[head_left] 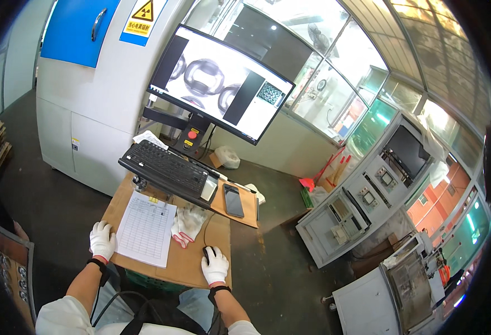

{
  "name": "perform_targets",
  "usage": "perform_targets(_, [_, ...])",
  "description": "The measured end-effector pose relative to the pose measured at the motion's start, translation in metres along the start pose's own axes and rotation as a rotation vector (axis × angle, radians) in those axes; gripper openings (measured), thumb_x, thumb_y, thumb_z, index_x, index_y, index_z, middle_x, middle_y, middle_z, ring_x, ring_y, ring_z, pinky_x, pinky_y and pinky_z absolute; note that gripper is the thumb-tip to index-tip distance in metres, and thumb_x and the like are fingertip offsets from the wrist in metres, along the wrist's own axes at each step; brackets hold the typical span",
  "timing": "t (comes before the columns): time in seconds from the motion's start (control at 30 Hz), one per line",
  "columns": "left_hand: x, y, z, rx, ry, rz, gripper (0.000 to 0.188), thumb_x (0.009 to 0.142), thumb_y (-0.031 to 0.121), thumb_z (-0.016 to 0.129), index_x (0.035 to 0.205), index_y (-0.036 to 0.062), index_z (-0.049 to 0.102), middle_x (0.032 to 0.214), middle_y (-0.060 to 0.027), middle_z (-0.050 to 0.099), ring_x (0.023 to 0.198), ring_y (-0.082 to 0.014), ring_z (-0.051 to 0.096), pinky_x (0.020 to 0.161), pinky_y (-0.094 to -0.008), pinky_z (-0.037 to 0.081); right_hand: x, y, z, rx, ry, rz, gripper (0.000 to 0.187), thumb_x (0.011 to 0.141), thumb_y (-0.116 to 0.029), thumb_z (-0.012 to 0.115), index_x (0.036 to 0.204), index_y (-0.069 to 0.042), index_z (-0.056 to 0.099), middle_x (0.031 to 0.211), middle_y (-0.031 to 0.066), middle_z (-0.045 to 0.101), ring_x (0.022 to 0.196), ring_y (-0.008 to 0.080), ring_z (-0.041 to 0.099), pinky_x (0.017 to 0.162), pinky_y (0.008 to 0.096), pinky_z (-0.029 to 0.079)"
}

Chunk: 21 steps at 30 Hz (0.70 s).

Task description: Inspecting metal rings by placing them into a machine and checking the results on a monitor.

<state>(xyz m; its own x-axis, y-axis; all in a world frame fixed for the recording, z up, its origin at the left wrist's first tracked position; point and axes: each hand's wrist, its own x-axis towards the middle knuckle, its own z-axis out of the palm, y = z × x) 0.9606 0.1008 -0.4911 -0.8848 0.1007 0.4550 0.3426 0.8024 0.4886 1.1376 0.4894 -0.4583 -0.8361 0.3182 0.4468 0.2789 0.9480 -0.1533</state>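
Observation:
My right hand (215, 267), in a white glove, rests over a black computer mouse (207, 255) with its fingers bent around it. My left hand (102, 241), gloved as well, lies at the left edge of the cardboard-covered table (195, 272), beside a stack of printed table sheets (144, 234). Its fingers are loosely bent and a little apart, with nothing seen in them. Between the hands, a spare pair of white gloves (190, 220) with red cuffs touches the sheets. A monitor (217, 84) ahead displays grey images of ring-shaped parts.
A black keyboard (164, 164) sits on a raised tray, with a phone (234, 201) at its right. The white cabinet (83, 128) with a blue door stands at the left. A grey control console (362, 195) is at the right; a tray of metal parts (5, 273) is at lower left.

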Motion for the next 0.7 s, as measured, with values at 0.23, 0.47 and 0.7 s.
perform_targets(0.23, [-0.0004,-0.002,0.004,0.037,0.016,0.015,0.028,0.081,0.016,0.072,0.108,0.008,0.069,0.128,-0.0129,0.063,0.124,-0.037,0.055,0.1,-0.0495,0.047,-0.0018,-0.0007,0.0011,-0.005,-0.006,0.018,0.042,0.087,-0.03,0.07,0.128,-0.024,0.066,0.134,0.0125,0.064,0.105,0.0385,0.066,0.089,0.0509,0.054])
perform_targets(0.47, [-0.0008,0.0001,0.0022,0.029,-0.004,-0.011,0.03,0.081,0.017,0.072,0.11,0.0087,0.069,0.13,-0.0127,0.062,0.127,-0.0371,0.054,0.103,-0.0499,0.045,-0.0013,-0.0011,0.0014,-0.014,-0.03,0.031,0.041,0.088,-0.031,0.068,0.129,-0.025,0.066,0.137,0.0097,0.063,0.108,0.0377,0.066,0.089,0.0522,0.052])
perform_targets(0.7, [-0.0007,-0.0011,0.0044,0.029,-0.002,-0.011,0.03,0.082,0.018,0.072,0.11,0.0086,0.069,0.131,-0.0129,0.062,0.128,-0.0374,0.053,0.104,-0.0497,0.045,-0.0017,0.0,0.0025,-0.018,-0.012,0.02,0.042,0.089,-0.032,0.068,0.13,-0.025,0.066,0.137,0.0093,0.063,0.107,0.0379,0.066,0.09,0.0519,0.053])
